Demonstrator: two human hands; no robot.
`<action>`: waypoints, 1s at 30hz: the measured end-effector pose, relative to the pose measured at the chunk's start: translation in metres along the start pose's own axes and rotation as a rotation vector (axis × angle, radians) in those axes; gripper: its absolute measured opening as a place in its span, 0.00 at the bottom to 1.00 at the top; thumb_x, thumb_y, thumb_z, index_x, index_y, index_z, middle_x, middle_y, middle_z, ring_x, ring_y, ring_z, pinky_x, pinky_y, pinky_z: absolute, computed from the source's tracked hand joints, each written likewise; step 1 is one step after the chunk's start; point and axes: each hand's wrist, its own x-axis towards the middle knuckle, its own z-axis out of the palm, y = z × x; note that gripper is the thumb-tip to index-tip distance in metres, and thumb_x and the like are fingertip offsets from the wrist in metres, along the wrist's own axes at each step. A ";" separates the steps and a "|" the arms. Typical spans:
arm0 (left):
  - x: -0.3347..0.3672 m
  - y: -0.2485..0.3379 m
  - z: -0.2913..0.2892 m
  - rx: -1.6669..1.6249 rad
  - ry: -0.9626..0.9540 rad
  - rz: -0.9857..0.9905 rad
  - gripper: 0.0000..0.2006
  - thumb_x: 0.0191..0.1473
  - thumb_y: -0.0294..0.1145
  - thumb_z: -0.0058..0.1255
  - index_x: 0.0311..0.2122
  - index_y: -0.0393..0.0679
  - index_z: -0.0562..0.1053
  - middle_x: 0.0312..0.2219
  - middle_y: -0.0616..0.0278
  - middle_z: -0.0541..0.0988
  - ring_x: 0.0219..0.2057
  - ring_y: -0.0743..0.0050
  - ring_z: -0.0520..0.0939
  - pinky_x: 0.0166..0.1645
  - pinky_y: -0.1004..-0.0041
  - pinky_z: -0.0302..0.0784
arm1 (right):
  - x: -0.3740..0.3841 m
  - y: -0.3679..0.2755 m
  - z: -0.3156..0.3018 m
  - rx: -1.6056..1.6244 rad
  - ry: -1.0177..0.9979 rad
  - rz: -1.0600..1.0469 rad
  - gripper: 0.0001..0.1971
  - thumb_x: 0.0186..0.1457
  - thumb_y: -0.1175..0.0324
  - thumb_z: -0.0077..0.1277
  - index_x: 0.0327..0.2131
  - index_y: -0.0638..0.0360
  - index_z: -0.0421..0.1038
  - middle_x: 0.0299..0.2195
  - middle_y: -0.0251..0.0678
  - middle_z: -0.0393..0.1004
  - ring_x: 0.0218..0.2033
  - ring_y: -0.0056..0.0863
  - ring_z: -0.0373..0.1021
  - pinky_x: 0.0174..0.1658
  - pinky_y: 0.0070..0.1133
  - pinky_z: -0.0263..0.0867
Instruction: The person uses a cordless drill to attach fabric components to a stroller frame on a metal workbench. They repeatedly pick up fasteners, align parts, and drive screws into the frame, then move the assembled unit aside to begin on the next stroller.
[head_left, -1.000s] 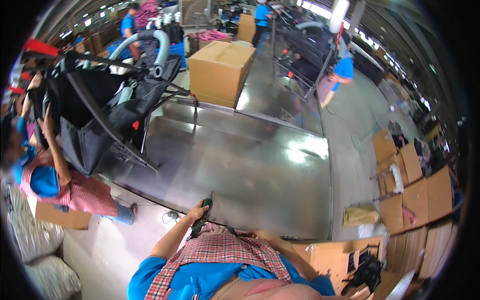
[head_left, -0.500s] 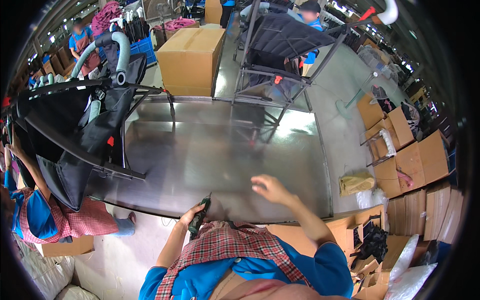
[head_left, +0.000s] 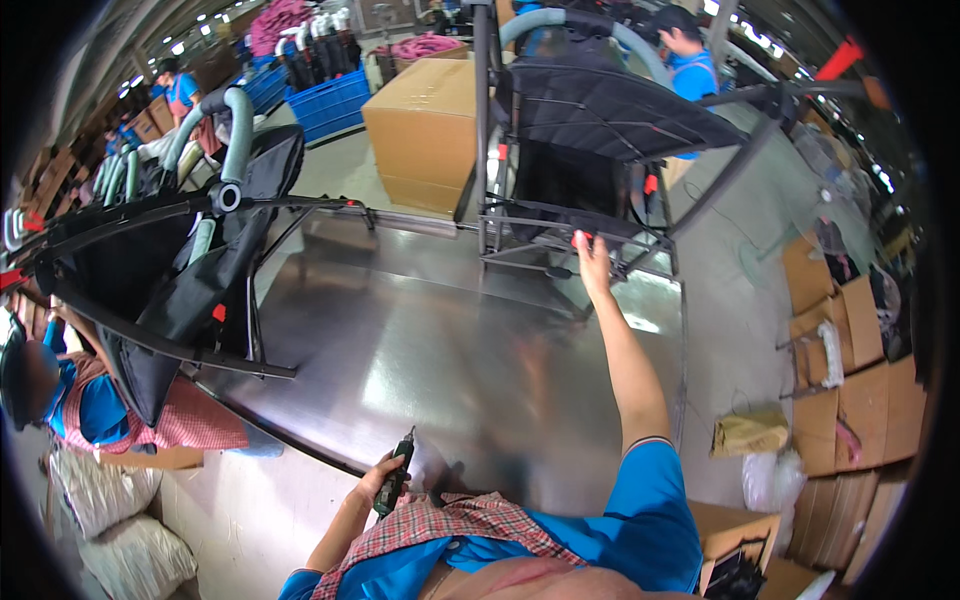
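My left hand (head_left: pixel 380 480) is wrapped around a dark green electric screwdriver (head_left: pixel 395 476), low over the near edge of the metal-topped table, its thin bit pointing away from me. My right arm reaches far forward. At the table's far side my right hand (head_left: pixel 593 264) has its fingers and thumb closed at a red part (head_left: pixel 580 239) on the lower bars of a black folding stroller (head_left: pixel 585 185). The fingers partly cover that part. This stroller stands upright, with black fabric and a grey foam handle (head_left: pixel 590 22).
A second black stroller (head_left: pixel 180 300) takes up the table's left end, with a co-worker (head_left: pixel 95 400) beside it. The shiny metal tabletop (head_left: pixel 400 340) lies between. Behind stand a large carton (head_left: pixel 425 130) and a blue crate (head_left: pixel 328 108). Opened cartons (head_left: pixel 870 410) stack up at right.
My right hand has gone from above the near tabletop forward to the far stroller and closed at its red part. That stroller sits nearer in view. The screwdriver stays in my left hand.
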 end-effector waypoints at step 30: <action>-0.145 -0.013 0.078 0.579 -0.356 -0.144 0.39 0.53 0.38 0.57 0.68 0.41 0.54 0.54 0.58 0.72 0.48 0.68 0.75 0.53 0.73 0.69 | -0.477 -0.218 -0.160 -0.294 0.152 -0.106 0.20 0.45 0.54 0.66 0.38 0.57 0.76 0.35 0.41 0.78 0.41 0.37 0.74 0.44 0.29 0.69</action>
